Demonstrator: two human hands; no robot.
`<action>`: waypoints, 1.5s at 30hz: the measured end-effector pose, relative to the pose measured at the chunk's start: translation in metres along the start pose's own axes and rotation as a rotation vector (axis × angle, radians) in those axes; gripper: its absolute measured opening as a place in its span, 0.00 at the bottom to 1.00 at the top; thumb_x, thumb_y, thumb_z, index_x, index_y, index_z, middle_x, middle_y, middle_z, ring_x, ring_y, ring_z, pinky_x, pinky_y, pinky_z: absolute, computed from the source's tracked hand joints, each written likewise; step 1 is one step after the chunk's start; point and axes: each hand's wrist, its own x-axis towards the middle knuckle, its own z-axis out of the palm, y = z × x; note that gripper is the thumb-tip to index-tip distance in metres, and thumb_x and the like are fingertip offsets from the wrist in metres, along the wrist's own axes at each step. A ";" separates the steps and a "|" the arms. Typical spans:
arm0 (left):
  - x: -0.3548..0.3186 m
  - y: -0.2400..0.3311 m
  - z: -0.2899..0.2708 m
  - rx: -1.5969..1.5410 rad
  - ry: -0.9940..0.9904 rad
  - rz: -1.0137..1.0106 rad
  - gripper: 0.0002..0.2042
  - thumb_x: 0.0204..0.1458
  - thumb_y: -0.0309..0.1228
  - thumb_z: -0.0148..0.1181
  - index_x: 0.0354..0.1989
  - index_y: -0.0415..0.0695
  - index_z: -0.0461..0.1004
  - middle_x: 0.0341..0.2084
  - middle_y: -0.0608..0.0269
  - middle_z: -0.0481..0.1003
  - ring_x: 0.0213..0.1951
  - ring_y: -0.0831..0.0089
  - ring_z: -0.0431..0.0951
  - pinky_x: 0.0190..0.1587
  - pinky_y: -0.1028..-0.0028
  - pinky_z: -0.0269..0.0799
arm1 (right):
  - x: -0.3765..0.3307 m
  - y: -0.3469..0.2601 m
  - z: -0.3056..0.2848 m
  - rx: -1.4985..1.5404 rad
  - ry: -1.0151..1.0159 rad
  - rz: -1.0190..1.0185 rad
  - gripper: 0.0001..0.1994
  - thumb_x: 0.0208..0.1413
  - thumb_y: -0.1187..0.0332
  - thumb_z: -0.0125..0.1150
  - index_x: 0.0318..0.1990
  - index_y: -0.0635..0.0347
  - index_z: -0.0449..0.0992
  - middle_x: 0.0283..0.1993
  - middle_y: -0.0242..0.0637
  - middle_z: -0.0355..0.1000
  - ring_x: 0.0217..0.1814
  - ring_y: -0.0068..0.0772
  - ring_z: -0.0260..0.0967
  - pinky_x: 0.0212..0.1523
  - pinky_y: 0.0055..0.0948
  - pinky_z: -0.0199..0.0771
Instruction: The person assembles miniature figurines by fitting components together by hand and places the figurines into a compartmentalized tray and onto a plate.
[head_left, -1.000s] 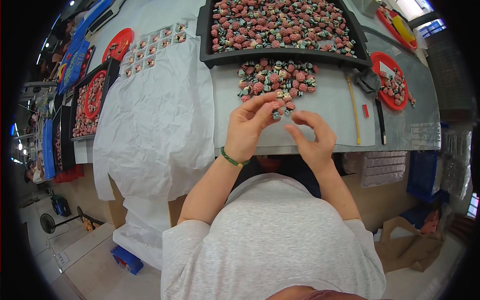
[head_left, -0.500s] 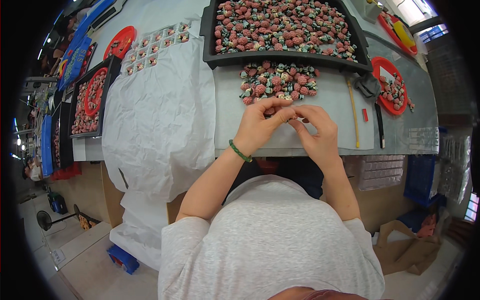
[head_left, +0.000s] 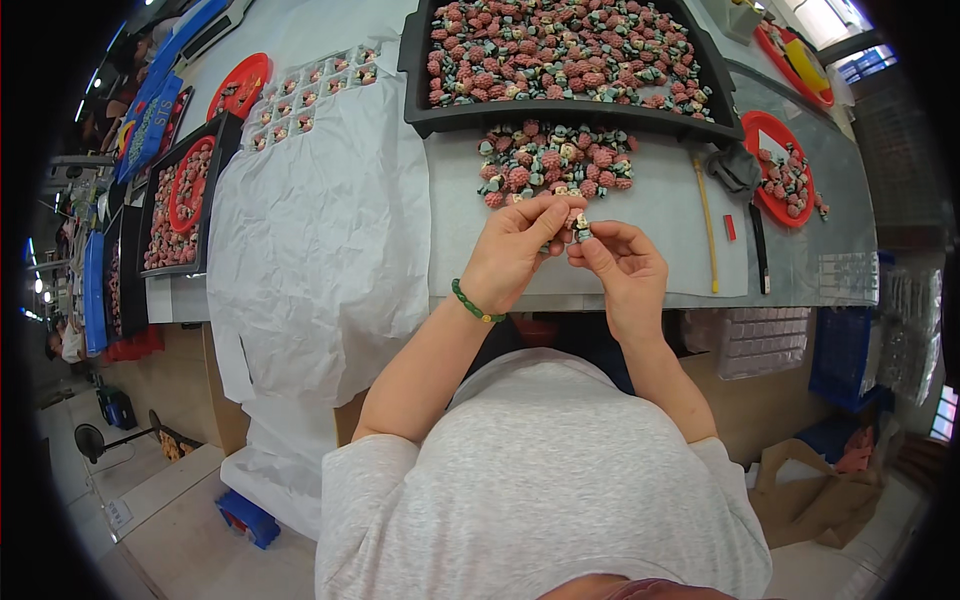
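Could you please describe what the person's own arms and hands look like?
The left hand and right hand are ungloved. Short, light heathered-grey sleeves leave the forearms bare. A green bracelet with a small gold-coloured bead circles the left wrist; the right shows none.

The person wears a light grey, finely flecked, short-sleeved fabric top [head_left: 540, 470] and dark legwear [head_left: 484, 352]. A slim green, braided-looking bracelet [head_left: 466, 303] with a small gold-coloured bead [head_left: 487, 318] circles the left wrist.
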 end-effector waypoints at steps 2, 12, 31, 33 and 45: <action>0.000 -0.001 0.001 0.067 0.009 0.028 0.12 0.54 0.33 0.52 0.41 0.38 0.73 0.29 0.69 0.73 0.28 0.85 0.67 0.30 0.84 0.62 | -0.002 0.005 -0.002 -0.211 0.010 -0.125 0.10 0.52 0.77 0.55 0.42 0.69 0.68 0.37 0.42 0.70 0.36 0.31 0.71 0.40 0.26 0.73; 0.005 -0.006 0.002 0.165 0.100 0.099 0.10 0.51 0.32 0.57 0.38 0.38 0.75 0.26 0.70 0.73 0.25 0.85 0.66 0.27 0.84 0.62 | -0.001 0.011 -0.005 0.012 0.070 0.015 0.10 0.51 0.77 0.56 0.41 0.70 0.69 0.38 0.42 0.70 0.37 0.32 0.72 0.40 0.27 0.74; -0.003 -0.001 -0.012 -0.087 -0.250 0.036 0.14 0.53 0.21 0.47 0.49 0.38 0.66 0.48 0.57 0.68 0.44 0.75 0.69 0.44 0.77 0.64 | 0.002 0.010 -0.017 -0.538 -0.070 -0.627 0.17 0.44 0.85 0.58 0.45 0.68 0.68 0.42 0.42 0.67 0.43 0.29 0.67 0.46 0.25 0.70; -0.006 0.006 -0.006 -0.192 -0.155 0.044 0.17 0.53 0.21 0.44 0.53 0.40 0.62 0.45 0.60 0.69 0.46 0.75 0.69 0.46 0.78 0.62 | 0.003 0.007 -0.019 -0.565 -0.069 -0.627 0.17 0.44 0.84 0.59 0.45 0.68 0.68 0.41 0.42 0.67 0.43 0.29 0.67 0.45 0.25 0.69; -0.009 0.003 -0.003 0.280 0.047 0.265 0.11 0.47 0.17 0.54 0.40 0.34 0.73 0.42 0.55 0.72 0.44 0.72 0.72 0.45 0.75 0.70 | 0.014 -0.016 -0.007 -0.338 -0.234 -0.335 0.10 0.46 0.82 0.59 0.38 0.69 0.72 0.40 0.42 0.68 0.41 0.28 0.66 0.39 0.21 0.69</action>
